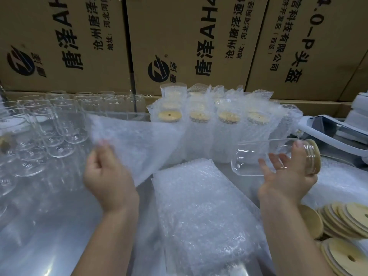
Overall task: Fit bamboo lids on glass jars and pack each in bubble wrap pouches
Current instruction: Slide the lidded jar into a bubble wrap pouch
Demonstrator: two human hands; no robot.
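Holding clear bamboo-lidded jar (251, 156) sideways, pouch (137, 140) blurred, perhaps open

Lighting: bright, even, cool white; shadows faint.
Glare: pale sheen across the surface (49, 226); highlights on jars (65, 124).
Blur: left hand (108, 176) and pouch (135, 140) smeared by motion.
Distortion: wide-angle; boxes (179, 36) lean and bow toward the edges, print on them still legible.
Overall: slightly soft.
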